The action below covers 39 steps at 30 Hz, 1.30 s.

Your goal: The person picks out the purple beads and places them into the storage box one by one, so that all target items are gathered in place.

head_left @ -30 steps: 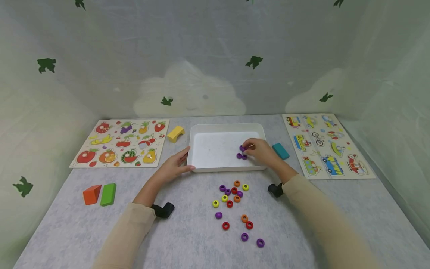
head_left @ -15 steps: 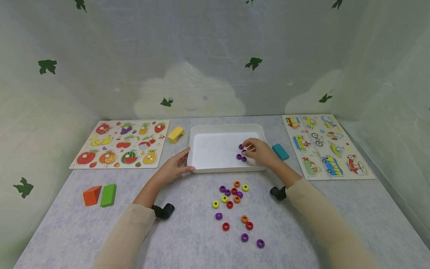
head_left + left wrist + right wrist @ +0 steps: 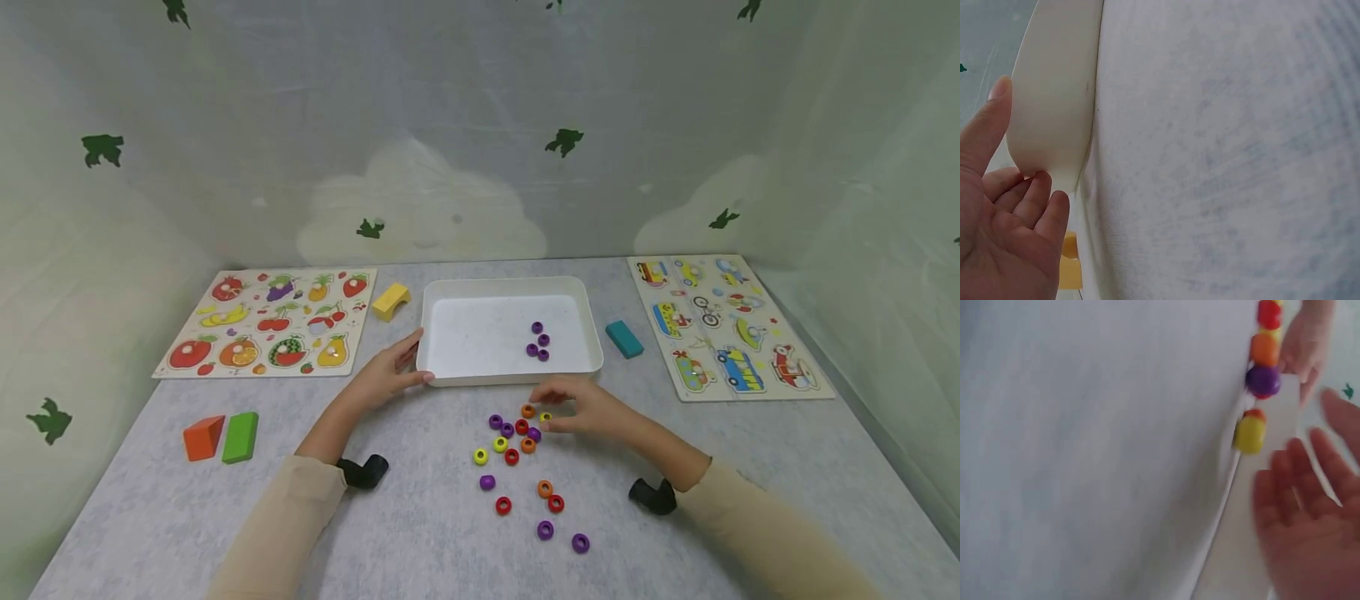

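Observation:
My left hand [image 3: 384, 374] rests at the front left corner of the white tray [image 3: 510, 379], its thumb along the front and fingertips against the side; the left wrist view shows the fingertips touching the tray wall [image 3: 1054, 94]. Several purple beads [image 3: 537, 327] lie grouped in the tray's right half. My right hand [image 3: 581, 407] is over the table in front of the tray, fingers spread and nothing between them. Right by its fingertips are a yellow bead [image 3: 546, 417] and an orange bead [image 3: 528, 411]. In the right wrist view the hand [image 3: 1310, 519] is blurred and holds nothing.
Several more red, orange, yellow and purple beads [image 3: 503, 506] are scattered towards me. A fruit puzzle board [image 3: 258, 333] lies left, a vehicle puzzle board [image 3: 712, 333] right. Yellow [image 3: 392, 300], teal [image 3: 625, 339], orange [image 3: 203, 438] and green [image 3: 240, 437] blocks lie about.
My right hand has let go of a purple bead in the tray and moved out towards me, over the beads on the table. The left hand stays at the tray's corner.

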Each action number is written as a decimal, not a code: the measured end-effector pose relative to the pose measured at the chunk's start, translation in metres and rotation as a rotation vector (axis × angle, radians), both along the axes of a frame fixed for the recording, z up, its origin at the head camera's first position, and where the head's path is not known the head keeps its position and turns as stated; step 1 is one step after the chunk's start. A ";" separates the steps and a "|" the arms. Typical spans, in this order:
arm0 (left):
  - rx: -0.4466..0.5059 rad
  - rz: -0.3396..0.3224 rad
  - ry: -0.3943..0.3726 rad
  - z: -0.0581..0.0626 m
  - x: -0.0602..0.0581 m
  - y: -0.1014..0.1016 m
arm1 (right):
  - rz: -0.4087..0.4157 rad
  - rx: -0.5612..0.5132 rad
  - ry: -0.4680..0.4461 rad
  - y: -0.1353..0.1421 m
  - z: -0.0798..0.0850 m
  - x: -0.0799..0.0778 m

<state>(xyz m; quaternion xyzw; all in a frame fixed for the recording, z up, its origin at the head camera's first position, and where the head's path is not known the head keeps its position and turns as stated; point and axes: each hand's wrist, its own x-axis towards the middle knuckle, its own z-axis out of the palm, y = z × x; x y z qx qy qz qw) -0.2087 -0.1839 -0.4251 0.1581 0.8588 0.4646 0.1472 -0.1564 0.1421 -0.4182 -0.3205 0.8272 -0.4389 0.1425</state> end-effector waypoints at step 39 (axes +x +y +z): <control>0.030 0.006 -0.024 0.000 0.001 0.000 | -0.408 0.128 -0.002 -0.018 -0.009 -0.095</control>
